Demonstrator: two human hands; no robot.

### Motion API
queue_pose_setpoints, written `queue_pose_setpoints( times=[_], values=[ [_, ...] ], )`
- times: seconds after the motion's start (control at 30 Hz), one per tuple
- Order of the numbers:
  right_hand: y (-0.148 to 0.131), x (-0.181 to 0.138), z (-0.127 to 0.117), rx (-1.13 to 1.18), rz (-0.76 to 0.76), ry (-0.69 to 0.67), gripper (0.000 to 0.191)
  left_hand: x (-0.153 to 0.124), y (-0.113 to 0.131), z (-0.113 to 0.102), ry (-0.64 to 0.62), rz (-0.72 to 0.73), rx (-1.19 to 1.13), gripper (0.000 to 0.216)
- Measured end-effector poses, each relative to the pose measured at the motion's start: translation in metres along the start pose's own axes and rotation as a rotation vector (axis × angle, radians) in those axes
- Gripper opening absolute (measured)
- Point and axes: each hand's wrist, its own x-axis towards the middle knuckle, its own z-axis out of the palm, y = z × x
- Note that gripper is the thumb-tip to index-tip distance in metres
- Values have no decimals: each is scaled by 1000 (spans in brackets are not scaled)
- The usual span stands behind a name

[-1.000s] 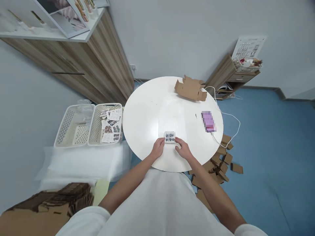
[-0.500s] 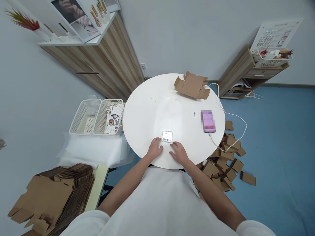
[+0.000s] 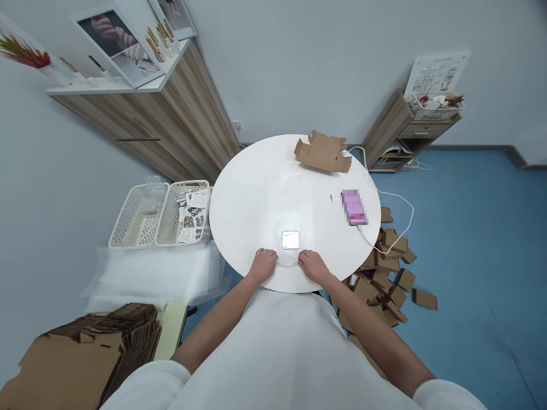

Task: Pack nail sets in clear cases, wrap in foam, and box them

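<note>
A small square clear case with a shiny, mirror-like top lies flat near the front of the white round table. Under and around it spreads a see-through plastic sheet, whose faint curved near edge runs between my hands. My left hand is closed at the sheet's left front edge, fingers curled. On the other side my right hand is closed at the right front edge, just off the case's corner. Neither hand touches the case. The sheet's far outline is hard to make out.
An unfolded cardboard box lies at the table's back. A purple blurred device with a white cable is on the right. White baskets, translucent sheets and stacked flat cardboard are left. Small cardboard boxes litter the floor.
Both hands have drawn back slightly toward me, and their fingers have curled closed from a spread pose. The view has shifted slightly. The case remains between them, just beyond the fingers.
</note>
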Motion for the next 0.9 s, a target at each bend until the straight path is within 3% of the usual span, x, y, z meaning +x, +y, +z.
queue_pose_setpoints(
  times=[0.1,0.2,0.3,0.43,0.57,0.73,0.83,0.9],
  values=[
    [-5,-14,1,4,-18,51,24,-3,-8,0,-19,20,6,23],
    [-6,-28,8,-6,4,111,43,-10,-16,-2,-16,45,-22,22],
    [-4,-36,14,70,94,120,26,-19,-23,-4,-16,55,-61,22],
    [-8,-40,14,201,238,127,32,-27,-30,-7,-27,16,-192,24],
    [-13,-27,5,234,428,148,34,-20,-35,-11,8,-121,-317,21],
    [-14,4,-1,117,608,147,31,4,-34,-12,26,-261,-232,16],
    [-14,17,5,14,623,150,25,14,-28,-8,38,-304,-90,18],
    [-16,21,12,-78,579,227,19,17,-24,-5,81,-263,-11,20]
  ],
)
